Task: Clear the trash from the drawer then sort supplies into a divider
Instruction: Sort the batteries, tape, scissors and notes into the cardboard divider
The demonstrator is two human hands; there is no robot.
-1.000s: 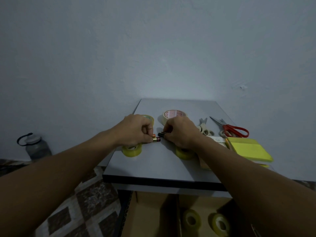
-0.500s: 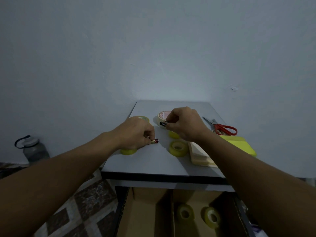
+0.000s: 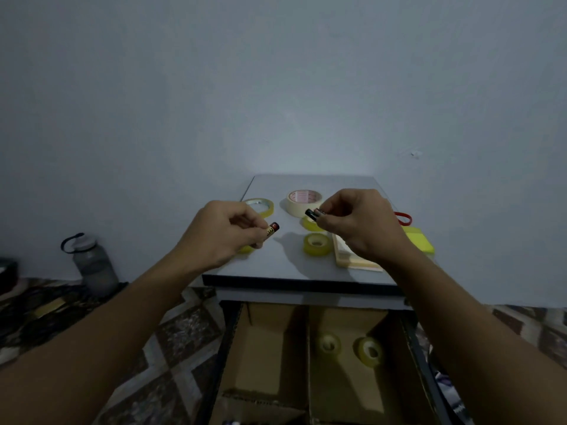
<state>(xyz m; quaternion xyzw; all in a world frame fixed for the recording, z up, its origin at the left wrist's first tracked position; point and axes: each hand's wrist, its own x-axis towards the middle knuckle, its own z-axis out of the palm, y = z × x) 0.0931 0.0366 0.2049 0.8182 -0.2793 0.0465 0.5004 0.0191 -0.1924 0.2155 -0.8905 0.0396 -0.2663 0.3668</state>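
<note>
A red-and-yellow battery (image 3: 272, 230) is pinched in the grip of the left hand (image 3: 224, 231), with its tip projecting toward the right hand (image 3: 359, 225). It is held above the desk (image 3: 276, 266). A dark cylinder (image 3: 312, 213), probably a second battery though it is blurred by the dim light, is pinched in the right grip. The two pieces are kept apart.

Just below the right grip a yellow tape roll (image 3: 317, 244) is laid on the desk, and beyond that grip a masking tape roll (image 3: 303, 202) is seen. A paper pad (image 3: 356, 262) lies under the right wrist.

Nearer the person than both grips, the drawer (image 3: 225, 342) is pulled open. It is lined with a cardboard divider (image 3: 270, 348), and two tape rolls (image 3: 369, 351) are lodged in the right compartment.
</note>
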